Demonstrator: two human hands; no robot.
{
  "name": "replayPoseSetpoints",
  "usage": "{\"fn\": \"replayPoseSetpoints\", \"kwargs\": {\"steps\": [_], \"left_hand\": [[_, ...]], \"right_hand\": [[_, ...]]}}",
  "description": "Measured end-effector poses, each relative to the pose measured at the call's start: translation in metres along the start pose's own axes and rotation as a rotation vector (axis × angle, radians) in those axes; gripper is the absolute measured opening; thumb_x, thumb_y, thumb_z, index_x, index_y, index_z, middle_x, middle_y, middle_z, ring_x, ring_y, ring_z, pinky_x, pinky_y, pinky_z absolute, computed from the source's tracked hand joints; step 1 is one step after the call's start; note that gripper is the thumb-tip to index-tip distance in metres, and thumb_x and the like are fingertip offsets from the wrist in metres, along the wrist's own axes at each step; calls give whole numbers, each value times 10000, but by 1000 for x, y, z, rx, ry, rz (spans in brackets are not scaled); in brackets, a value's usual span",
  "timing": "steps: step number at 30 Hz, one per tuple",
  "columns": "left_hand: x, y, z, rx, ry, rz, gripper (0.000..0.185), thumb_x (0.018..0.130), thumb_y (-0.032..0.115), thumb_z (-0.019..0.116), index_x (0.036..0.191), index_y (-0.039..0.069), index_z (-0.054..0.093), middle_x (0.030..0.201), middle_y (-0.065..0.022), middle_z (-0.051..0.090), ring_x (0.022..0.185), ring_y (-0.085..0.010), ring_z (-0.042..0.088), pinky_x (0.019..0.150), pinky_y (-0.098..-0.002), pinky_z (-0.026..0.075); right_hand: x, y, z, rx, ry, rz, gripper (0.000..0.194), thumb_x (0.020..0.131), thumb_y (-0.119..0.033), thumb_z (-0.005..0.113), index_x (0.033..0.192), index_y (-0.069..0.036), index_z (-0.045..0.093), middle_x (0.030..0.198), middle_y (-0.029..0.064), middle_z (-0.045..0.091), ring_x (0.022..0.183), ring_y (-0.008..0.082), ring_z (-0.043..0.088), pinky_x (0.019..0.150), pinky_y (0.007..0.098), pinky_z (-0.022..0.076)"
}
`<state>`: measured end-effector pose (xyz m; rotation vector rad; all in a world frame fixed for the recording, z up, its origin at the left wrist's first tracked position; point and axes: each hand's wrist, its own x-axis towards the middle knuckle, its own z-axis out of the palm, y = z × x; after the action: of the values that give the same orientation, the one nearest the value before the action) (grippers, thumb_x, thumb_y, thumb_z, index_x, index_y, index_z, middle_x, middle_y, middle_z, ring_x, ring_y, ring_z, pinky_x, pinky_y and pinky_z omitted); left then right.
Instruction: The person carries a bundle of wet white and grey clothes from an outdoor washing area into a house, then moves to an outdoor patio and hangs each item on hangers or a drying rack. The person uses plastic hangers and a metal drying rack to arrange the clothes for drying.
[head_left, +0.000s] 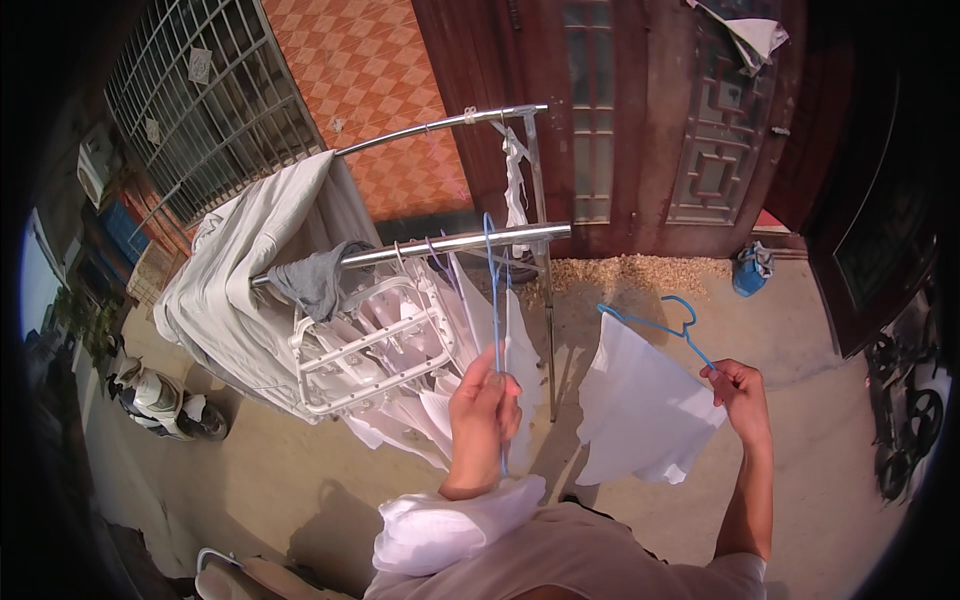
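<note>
My left hand (486, 405) is closed on a blue clothes hanger (493, 300) whose hook lies over the front metal rail (465, 241) of a drying rack. A rolled white cloth (450, 525) rests over my left forearm. At the right, my right hand (739, 390) pinches one end of another blue hanger (660, 328). A white cloth (649, 405) hangs from that hanger, its hook free of the rail. White cloths (390, 405) hang below a white clip frame (375, 360), left of my left hand.
Grey cloth (319, 277) and a large pale sheet (240, 232) drape over the rack. Behind stand dark red doors (622, 127) and a barred window (217, 90). A blue container (751, 271) sits near the doorway. A scooter (165, 401) is parked at the left; a chair (247, 577) stands lower left.
</note>
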<state>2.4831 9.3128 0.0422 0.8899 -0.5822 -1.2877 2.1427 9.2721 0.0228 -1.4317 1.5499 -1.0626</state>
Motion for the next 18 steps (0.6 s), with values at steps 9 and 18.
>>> {"fn": "replayPoseSetpoints", "kwargs": {"steps": [9,18], "left_hand": [[38,-18,6,-38,11,29,374,1007,49,447,1378,19,479,973,-108,626,535,-83,458,466,-233,388],[3,-45,4,514,213,398,523,975,46,538,1463,-3,357,1340,-138,495,1174,-243,558,1036,-366,429]], "right_hand": [[0,13,-14,108,-67,56,137,926,-75,597,904,8,703,576,-31,508,561,63,438,577,241,355],[-8,29,-14,143,-35,273,169,969,-162,580,966,-28,683,607,-30,507,496,42,352,474,232,279]]}}
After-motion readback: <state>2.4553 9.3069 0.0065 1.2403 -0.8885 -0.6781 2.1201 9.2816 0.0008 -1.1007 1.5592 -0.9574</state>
